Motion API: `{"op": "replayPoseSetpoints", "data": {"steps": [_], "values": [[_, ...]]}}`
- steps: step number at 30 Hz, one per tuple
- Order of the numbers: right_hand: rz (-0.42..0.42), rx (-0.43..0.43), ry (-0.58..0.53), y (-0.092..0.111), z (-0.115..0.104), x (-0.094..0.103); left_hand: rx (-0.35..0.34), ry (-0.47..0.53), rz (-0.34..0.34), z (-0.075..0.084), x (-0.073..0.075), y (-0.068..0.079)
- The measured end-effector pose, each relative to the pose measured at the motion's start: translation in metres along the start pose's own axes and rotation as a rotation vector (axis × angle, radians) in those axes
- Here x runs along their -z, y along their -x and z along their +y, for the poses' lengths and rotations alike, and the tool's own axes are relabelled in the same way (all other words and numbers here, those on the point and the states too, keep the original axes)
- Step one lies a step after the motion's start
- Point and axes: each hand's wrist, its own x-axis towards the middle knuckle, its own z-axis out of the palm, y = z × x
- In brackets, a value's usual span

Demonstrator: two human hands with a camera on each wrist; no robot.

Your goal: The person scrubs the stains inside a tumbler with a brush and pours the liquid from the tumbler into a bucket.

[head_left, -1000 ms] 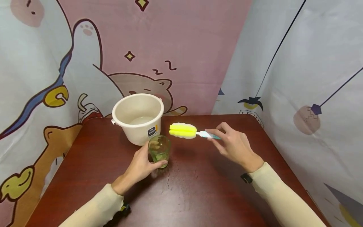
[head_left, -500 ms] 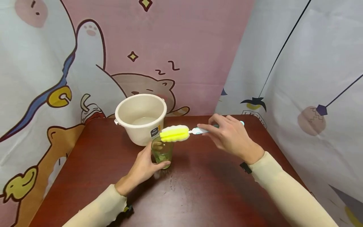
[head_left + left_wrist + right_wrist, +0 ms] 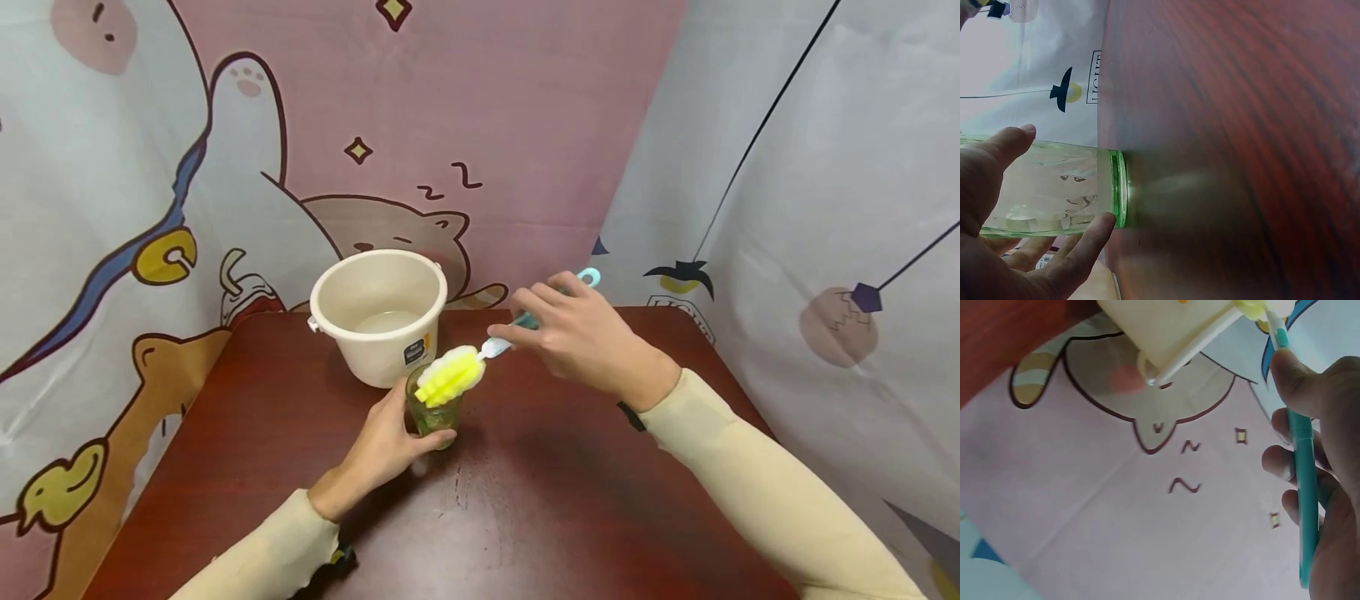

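A green glass cup (image 3: 444,421) stands on the table, and my left hand (image 3: 384,444) grips it around its side. In the left wrist view the clear green cup (image 3: 1054,184) is ringed by the thumb and fingers of my left hand (image 3: 1029,250). My right hand (image 3: 581,333) holds a bottle brush (image 3: 453,375) by its white and teal handle. The brush slants down to the left, its yellow and white sponge head at the mouth of the cup. The teal handle (image 3: 1305,481) lies between thumb and fingers in the right wrist view.
A cream plastic bucket (image 3: 378,296) with a label stands just behind the cup. The dark red wooden table (image 3: 555,500) carries a few wet marks in front of the cup. Printed cartoon curtains (image 3: 525,150) hang behind and at the sides.
My right hand has moved left and tilted the brush downward, bringing the sponge head from beside the cup to its mouth. The left hand keeps its grip on the cup.
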Motion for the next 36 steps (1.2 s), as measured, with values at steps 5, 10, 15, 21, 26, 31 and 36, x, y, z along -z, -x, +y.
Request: {"op": "replayPoseSetpoints", "data": {"steps": [5,10,15,21,26,31,36], "values": [[0.003,0.104,0.095,-0.026,-0.001,0.005,-0.005,-0.013,0.0,0.001,0.0,-0.001],[-0.011,0.204,0.143,-0.052,-0.007,0.005,-0.01,-0.015,0.007,0.001,0.0,-0.001],[-0.05,0.277,0.171,-0.072,-0.017,-0.001,-0.012,-0.027,0.009,0.001,0.0,-0.002],[-0.095,0.31,0.175,-0.082,-0.025,-0.012,-0.002,-0.02,-0.003,0.0,0.001,-0.001],[-0.1,0.334,0.176,-0.082,-0.031,-0.018,0.001,-0.021,-0.004,0.0,0.0,0.0],[-0.106,0.344,0.178,-0.081,-0.036,-0.023,-0.004,-0.025,-0.007,0.0,0.0,-0.001],[-0.15,0.358,0.171,-0.082,-0.041,-0.026,0.007,-0.023,-0.016,0.002,0.0,-0.002]]}}
